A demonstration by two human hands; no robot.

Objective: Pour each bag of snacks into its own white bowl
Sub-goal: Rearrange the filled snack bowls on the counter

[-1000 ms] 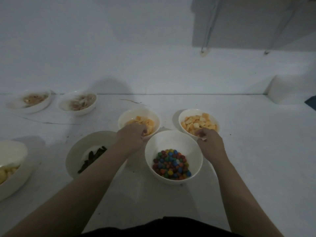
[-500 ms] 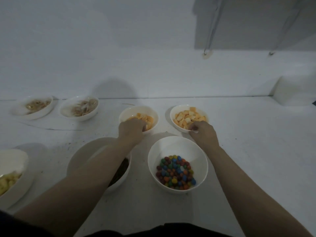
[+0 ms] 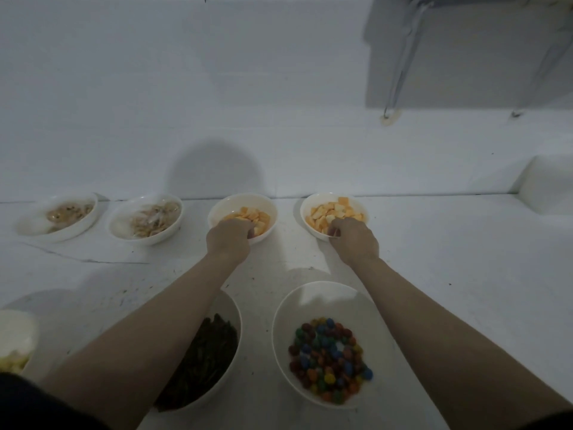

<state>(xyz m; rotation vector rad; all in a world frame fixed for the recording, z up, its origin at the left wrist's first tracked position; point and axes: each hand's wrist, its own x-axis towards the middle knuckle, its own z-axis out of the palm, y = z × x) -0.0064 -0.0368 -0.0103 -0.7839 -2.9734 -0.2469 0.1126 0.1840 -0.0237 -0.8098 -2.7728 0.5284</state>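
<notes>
**White counter, seven bowls, both hands on the back row**

White pretty much everywhere: the counter (image 3: 449, 274) is a pale, scuffed surface with dark specks and a thin crack line running along its left side. It butts up against a plain white wall (image 3: 186, 88). A grey panel (image 3: 465, 57) with a cable hanging in front of it sits at the upper right. Lighting is dim and bluish. No bags, labels or readable writing anywhere, so no brands to report.

The left hand (image 3: 229, 240) has its fingers curled over the near rim of a white bowl of orange crackers (image 3: 217, 212), gripping it. The right hand (image 3: 353, 240) does the same on the second cracker bowl (image 3: 305, 209), just beside the first, fingers hooked on the near rim. Both bowls sit at the back, close to the wall.

Further left along the back are two more white bowls with pale brownish snacks, one (image 3: 117, 225) next to the other (image 3: 28, 225); what's in them is too blurry to tell. Nearer the person, a candy bowl (image 3: 279, 321) holds multicoloured round sweets between the forearms. A bowl of dark strips (image 3: 237, 315) is partly under the left forearm. A bowl with yellowish bits (image 3: 18, 324) is cut off at the left edge.
</notes>
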